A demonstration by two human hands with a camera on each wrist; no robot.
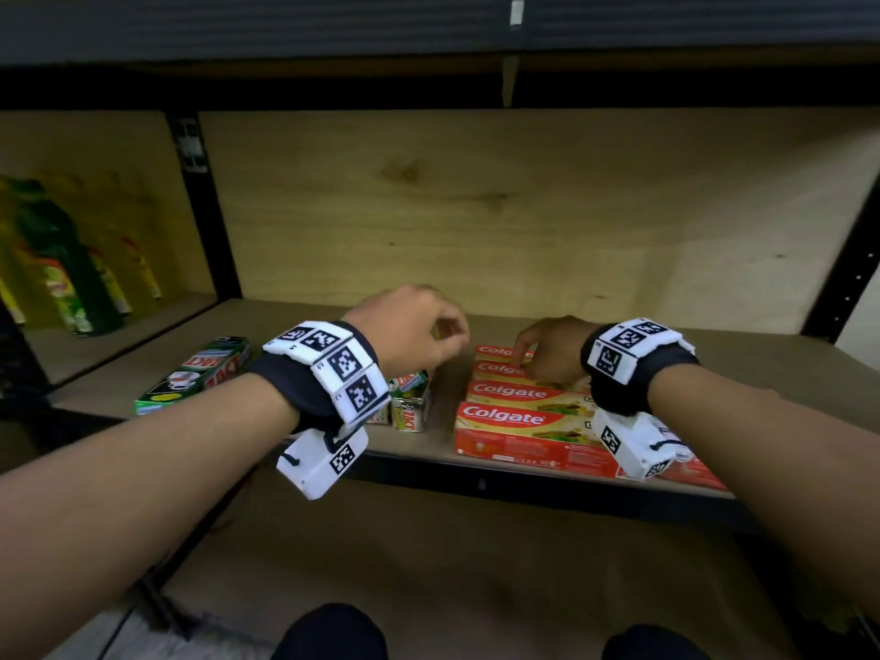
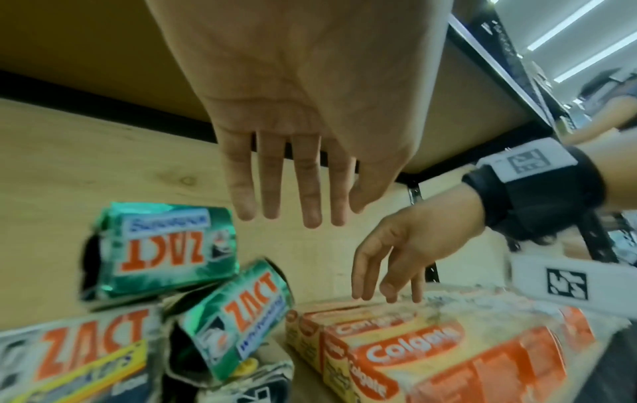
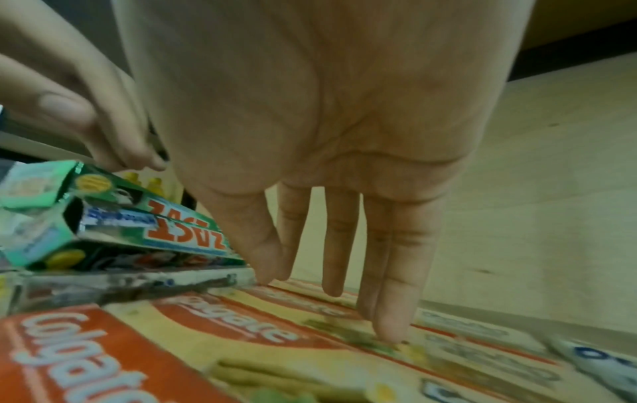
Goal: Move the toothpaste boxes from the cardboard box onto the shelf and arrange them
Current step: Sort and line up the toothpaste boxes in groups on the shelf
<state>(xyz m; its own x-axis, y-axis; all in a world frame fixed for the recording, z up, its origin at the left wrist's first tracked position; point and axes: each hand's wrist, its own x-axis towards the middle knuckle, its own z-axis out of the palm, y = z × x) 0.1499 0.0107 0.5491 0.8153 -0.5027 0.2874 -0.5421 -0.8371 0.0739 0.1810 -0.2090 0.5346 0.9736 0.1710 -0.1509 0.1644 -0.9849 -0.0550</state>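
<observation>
My right hand (image 1: pixel 552 347), fingers straight, presses the Colgate boxes (image 1: pixel 524 412); my left hand (image 1: pixel 414 326) hangs relaxed, empty. Pushing unevenly could skew the row.

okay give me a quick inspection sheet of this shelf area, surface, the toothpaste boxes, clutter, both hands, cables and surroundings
Surface: wooden shelf, plywood back.
Job's things: Colgate boxes in a flat side-by-side row; green Zact boxes jumbled to their left, some ends open.
Clutter: green bottles in the next bay.
Hands: left hand holds nothing, above the Zact boxes; right hand fingertips touch the rear Colgate boxes.
Cables: nothing seen.
Surroundings: black metal frame; cardboard box not in view.
</observation>
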